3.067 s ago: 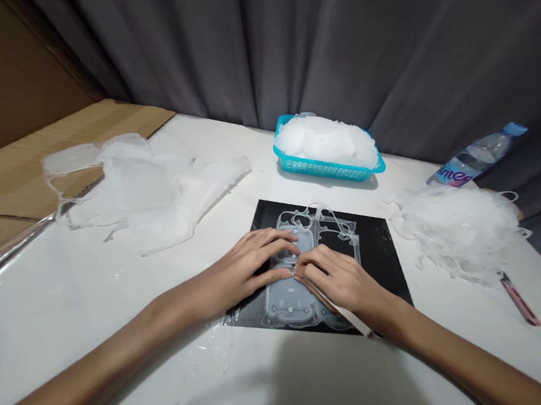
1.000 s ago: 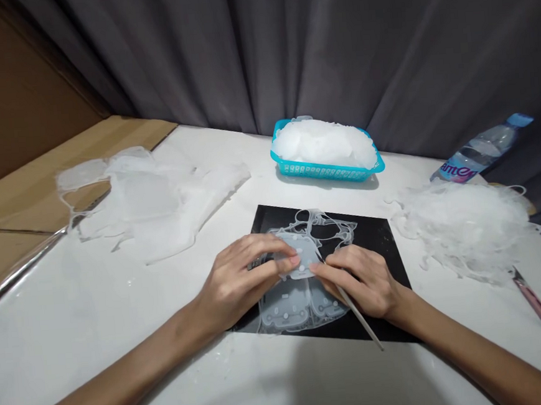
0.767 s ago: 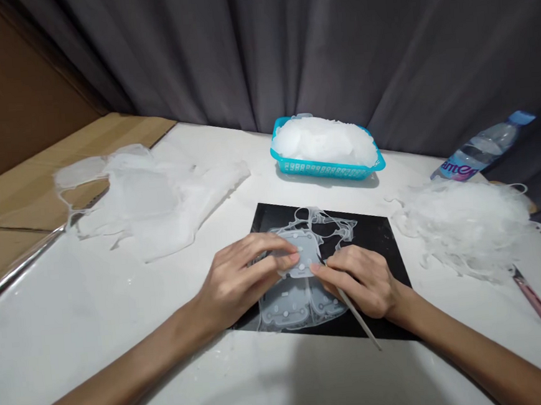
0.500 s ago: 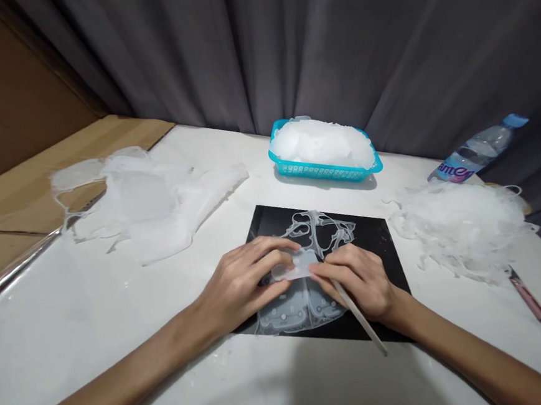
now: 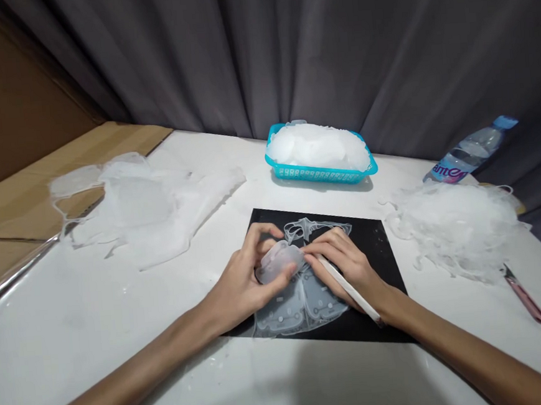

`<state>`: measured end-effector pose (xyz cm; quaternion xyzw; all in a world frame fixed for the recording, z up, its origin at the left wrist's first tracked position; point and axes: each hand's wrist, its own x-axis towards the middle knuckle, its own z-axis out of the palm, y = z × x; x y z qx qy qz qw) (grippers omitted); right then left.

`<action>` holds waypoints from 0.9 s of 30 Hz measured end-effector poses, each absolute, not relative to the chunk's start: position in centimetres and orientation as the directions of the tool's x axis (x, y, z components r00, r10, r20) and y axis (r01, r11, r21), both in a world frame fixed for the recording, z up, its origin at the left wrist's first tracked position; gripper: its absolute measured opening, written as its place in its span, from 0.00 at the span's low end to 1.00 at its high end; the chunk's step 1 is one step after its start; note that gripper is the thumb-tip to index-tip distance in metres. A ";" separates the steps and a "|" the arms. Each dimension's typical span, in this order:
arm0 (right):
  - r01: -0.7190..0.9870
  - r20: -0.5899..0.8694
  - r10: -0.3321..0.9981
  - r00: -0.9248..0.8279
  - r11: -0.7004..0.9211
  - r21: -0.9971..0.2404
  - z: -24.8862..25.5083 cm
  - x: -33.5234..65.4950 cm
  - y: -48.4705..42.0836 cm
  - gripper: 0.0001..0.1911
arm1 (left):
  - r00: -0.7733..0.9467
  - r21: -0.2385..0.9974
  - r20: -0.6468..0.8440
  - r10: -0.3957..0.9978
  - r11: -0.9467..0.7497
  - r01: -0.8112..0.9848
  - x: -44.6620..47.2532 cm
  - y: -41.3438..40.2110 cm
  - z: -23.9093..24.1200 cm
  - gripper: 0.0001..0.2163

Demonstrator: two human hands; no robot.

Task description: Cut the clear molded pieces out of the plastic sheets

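On a black mat [image 5: 377, 244] lies a translucent silicone sheet [image 5: 301, 303] with moulded pieces and thin trim strands. My left hand [image 5: 248, 276] is closed on one translucent piece [image 5: 279, 261], lifting it just off the sheet. My right hand [image 5: 345, 262] rests beside it with fingertips touching the piece, closed round a thin white stick tool [image 5: 350, 290] that runs back along the wrist. Loose trim strands [image 5: 317, 227] curl at the mat's far side.
A turquoise basket [image 5: 322, 173] heaped with translucent pieces stands behind the mat. A pile of silicone sheets [image 5: 143, 197] lies at left, a heap of trim strands [image 5: 454, 225] at right, with a water bottle [image 5: 467, 152] and a pink knife [image 5: 524, 295]. Cardboard [image 5: 21, 191] borders the left.
My left hand has peeled one piece up off the sheet and curled around it. My right hand moved slightly forward, its tool lying flatter. The camera view shifted a little.
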<state>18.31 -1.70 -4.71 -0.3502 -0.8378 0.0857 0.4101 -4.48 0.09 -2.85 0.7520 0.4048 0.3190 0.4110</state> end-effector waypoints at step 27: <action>0.717 0.636 0.659 -0.401 0.658 -0.230 -5.5 18.4 -1.9 0.09 | -0.087 0.964 0.044 0.995 -0.019 0.266 -8.9 6.2 -2.8 0.14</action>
